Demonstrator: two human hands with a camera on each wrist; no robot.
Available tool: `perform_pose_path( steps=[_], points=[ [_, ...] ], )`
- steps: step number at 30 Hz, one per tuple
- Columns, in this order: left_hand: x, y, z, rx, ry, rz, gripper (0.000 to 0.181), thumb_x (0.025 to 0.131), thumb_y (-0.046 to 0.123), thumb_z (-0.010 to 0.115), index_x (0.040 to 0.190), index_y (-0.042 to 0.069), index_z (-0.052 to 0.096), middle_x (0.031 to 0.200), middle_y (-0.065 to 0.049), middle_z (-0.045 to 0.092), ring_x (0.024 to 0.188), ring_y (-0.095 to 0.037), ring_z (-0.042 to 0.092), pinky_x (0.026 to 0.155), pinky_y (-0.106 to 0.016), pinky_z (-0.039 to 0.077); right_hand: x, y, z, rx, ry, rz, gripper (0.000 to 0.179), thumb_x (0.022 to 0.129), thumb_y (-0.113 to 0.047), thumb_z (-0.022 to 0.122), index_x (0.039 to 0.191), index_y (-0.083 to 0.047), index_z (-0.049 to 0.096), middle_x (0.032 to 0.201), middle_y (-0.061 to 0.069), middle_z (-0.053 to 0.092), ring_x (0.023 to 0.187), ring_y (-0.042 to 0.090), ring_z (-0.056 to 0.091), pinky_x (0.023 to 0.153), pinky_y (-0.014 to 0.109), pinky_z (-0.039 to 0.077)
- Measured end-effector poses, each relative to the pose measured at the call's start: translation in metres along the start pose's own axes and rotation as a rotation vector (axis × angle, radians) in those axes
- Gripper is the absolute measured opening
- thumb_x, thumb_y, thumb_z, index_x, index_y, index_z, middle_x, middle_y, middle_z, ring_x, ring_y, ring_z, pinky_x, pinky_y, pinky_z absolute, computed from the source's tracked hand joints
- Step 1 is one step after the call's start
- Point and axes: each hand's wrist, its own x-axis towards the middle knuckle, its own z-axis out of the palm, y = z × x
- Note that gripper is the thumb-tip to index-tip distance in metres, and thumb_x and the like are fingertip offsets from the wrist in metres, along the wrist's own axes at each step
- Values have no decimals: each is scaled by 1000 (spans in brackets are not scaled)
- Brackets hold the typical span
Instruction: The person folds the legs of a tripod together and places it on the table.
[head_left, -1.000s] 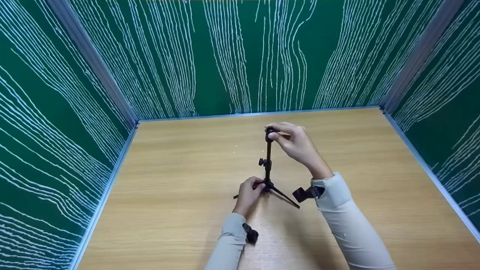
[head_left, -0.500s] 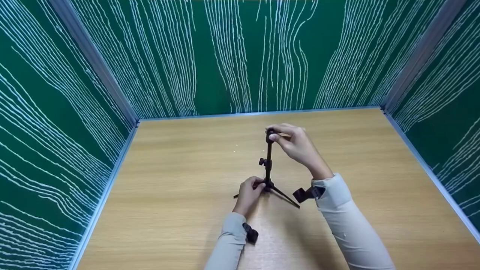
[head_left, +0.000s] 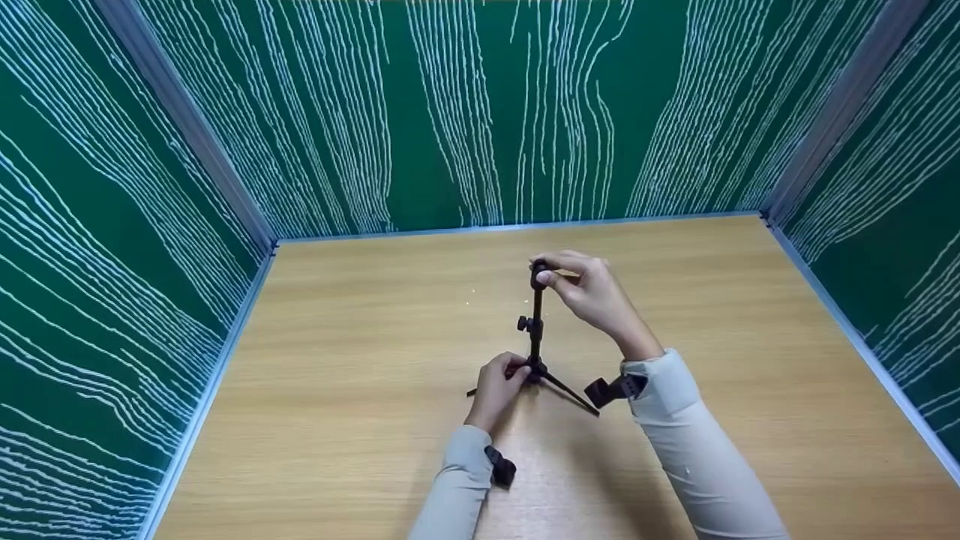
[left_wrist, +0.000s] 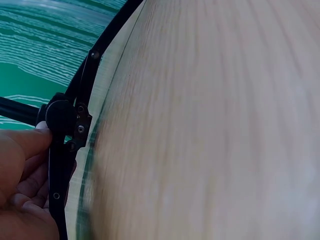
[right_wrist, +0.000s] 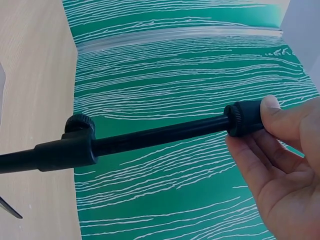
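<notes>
A small black tripod (head_left: 536,341) stands upright on the wooden table, its legs spread. Low on it, my left hand (head_left: 496,386) grips a leg close to the hub; in the left wrist view the thumb lies by the round hub (left_wrist: 61,117) and the fingers are behind the leg (left_wrist: 57,195). My right hand (head_left: 596,289) pinches the black head (right_wrist: 246,117) at the top between thumb and fingers. Below that head runs a thin tube (right_wrist: 165,136), which enters a collar with a ridged side knob (right_wrist: 80,124). The left hand hides part of the legs in the head view.
The wooden table (head_left: 345,375) is bounded by green panels (head_left: 435,112) with white wavy lines at the back and both sides. Tiny white specks (head_left: 472,291) lie behind the tripod. A black wrist camera (head_left: 502,469) sits on the left sleeve, another (head_left: 615,390) on the right.
My right hand and the tripod's head have come down very slightly. The left hand has held its place on the leg.
</notes>
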Motion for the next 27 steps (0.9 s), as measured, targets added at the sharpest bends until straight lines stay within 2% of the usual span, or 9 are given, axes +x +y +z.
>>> perform_pose_path(
  steps=[9,14,21,27],
  points=[
    [0,0,0,-2,-4,-35,11,89,11,67,98,3,68,99,-9,71,93,-20,66,86,-28,54,-1,2,1,-7,-3,-2,26,88,-2,65,114,4,67,113,20,67,100,30,68,88,25,54],
    [0,-1,0,0,-1,-24,11,89,11,67,97,3,69,98,-9,71,93,-21,67,86,-28,54,-6,11,6,-2,-20,25,27,88,-2,65,114,5,66,112,21,67,100,32,68,88,26,54],
    [1,-1,0,-7,-13,-54,13,89,12,67,99,4,69,100,-8,71,95,-20,66,88,-28,54,-13,24,13,-2,-21,54,26,88,-2,65,113,5,67,109,21,68,95,31,69,86,26,55],
    [0,-3,0,0,-1,-26,13,90,11,66,99,3,68,99,-9,71,94,-19,67,86,-26,54,-17,30,18,5,-24,81,26,89,-3,65,114,5,67,113,21,67,96,31,69,86,27,56]
  ],
)
